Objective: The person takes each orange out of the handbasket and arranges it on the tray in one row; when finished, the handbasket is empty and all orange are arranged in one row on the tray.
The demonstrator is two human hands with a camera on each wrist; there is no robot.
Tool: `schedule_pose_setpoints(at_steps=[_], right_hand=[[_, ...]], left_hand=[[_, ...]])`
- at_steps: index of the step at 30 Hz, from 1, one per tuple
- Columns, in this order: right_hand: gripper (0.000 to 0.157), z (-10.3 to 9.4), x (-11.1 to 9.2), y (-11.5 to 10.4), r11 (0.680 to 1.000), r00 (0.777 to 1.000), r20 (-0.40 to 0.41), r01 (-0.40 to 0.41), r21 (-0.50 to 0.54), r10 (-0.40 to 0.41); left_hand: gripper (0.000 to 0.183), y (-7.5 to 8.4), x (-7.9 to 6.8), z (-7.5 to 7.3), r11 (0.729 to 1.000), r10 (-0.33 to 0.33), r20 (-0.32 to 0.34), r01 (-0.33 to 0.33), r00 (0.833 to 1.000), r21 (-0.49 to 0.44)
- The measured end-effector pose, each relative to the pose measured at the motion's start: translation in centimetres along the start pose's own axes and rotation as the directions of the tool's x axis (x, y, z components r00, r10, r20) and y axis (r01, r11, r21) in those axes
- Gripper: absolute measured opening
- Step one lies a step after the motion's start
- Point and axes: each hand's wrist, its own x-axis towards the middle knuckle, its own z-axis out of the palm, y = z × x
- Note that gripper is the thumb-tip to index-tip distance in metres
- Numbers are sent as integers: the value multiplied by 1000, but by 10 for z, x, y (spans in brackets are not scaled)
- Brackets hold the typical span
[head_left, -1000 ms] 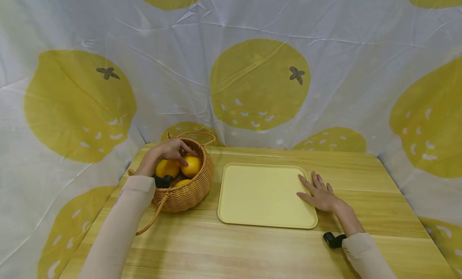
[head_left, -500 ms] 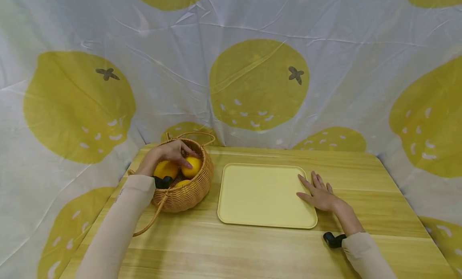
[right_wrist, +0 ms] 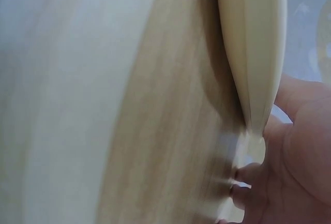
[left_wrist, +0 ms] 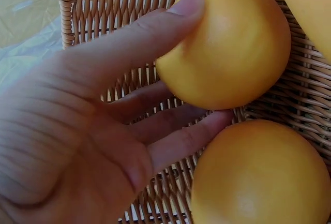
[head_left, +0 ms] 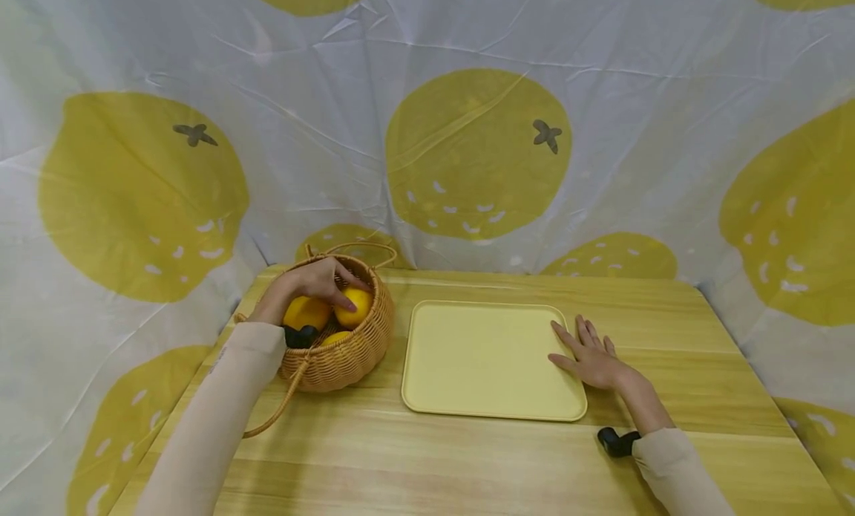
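Observation:
My left hand (head_left: 327, 280) reaches into a round wicker basket (head_left: 361, 353) and grips an orange (head_left: 354, 308). In the left wrist view the thumb lies on top of this orange (left_wrist: 238, 43), and the other fingers curl beneath it. Another orange (left_wrist: 264, 177) sits just below, with part of a third yellow-orange fruit (left_wrist: 310, 6) at the upper right corner. On the right, my right hand (head_left: 594, 361) rests with spread fingers on the right edge of a pale yellow tray (head_left: 490, 360). Up close, the tray's rim (right_wrist: 258, 43) shows beside the palm.
A wooden table (head_left: 467, 464) carries both basket and tray. The basket's loop handle (head_left: 283, 408) hangs over its near side onto the tabletop. Behind stands a white cloth (head_left: 320, 130) printed with big yellow fruit. A black wrist device (head_left: 616, 442) sits at the right cuff.
The left thumb has come down onto the orange, which has shifted slightly within the basket. The right hand and the tray have stayed in place.

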Motion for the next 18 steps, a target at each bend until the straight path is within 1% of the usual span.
schedule_pose_setpoints(at_steps=[4, 6, 12, 14, 18], right_hand=[[77, -1, -2, -2, 1000, 1000, 3, 2, 5, -2], [77, 0, -2, -3, 1000, 1000, 7, -1, 3, 1], [77, -1, -2, -3, 1000, 1000, 7, 2, -3, -2], [77, -2, -2, -3, 1000, 1000, 4, 5, 1, -5], [76, -2, -1, -3, 1000, 1000, 6, 5, -2, -5]], left_hand=[[51, 4, 2, 2, 1000, -27, 25, 27, 999, -4], [53, 5, 2, 3, 1000, -29, 26, 29, 999, -4], [53, 1, -1, 3, 1000, -26, 2, 26, 1000, -11], [53, 1, -2, 1, 1000, -23, -4, 23, 1000, -9], [53, 3, -8, -6, 999, -19, -19, 19, 1000, 25]])
